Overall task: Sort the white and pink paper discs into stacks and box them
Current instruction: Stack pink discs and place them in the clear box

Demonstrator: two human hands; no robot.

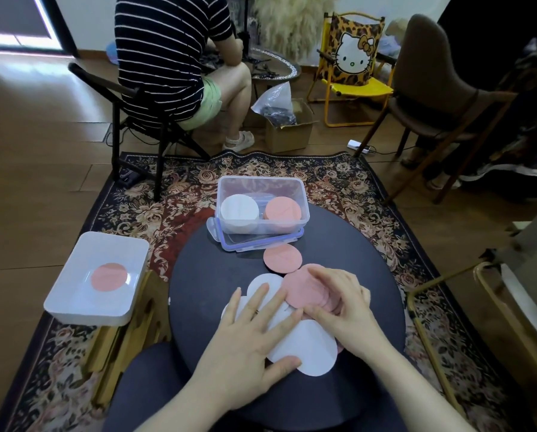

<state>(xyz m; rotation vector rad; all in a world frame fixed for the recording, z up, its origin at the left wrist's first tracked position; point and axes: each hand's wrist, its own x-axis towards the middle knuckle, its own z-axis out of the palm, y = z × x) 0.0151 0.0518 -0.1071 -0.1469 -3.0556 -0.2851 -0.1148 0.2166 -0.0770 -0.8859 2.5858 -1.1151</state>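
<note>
Dark table (204, 282), pink discs (304, 288) under right grip (338, 304)

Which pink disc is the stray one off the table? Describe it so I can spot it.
Look left of the round dark table to the white rectangular tray beside it. The single pink disc lies flat inside. Unlike the other pink discs, it is alone, off the table, untouched by either hand.

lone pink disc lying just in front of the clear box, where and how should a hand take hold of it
Take the lone pink disc at its left rim, coming from the left. It lies flat on the dark table, so probably slide a fingertip under that edge and pinch. Its far edge sits close to the box lid, its near right edge meets the pink discs under the right hand.
</note>
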